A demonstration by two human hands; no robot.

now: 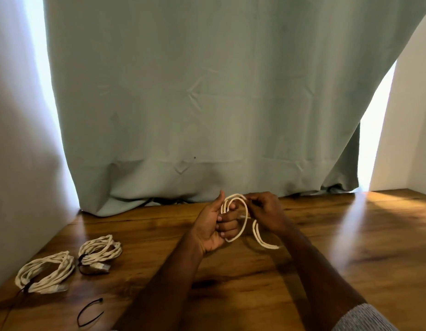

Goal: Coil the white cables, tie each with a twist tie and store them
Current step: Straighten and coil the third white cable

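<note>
White cable (240, 225) looped in both hands' clamped fingers (227, 226), two tied coils (71, 263) and loose black tie (89, 311) left on table (350, 247)

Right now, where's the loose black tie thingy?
In the head view, the loose black twist tie lies on the wooden table, bottom left, just in front of the two tied cable coils, left of the person's left forearm.

A white cable (240, 218) loops partly coiled above the table (326, 235). Two tied coils (71, 263) lie far left, a loose black tie (89, 312) nearby.
</note>
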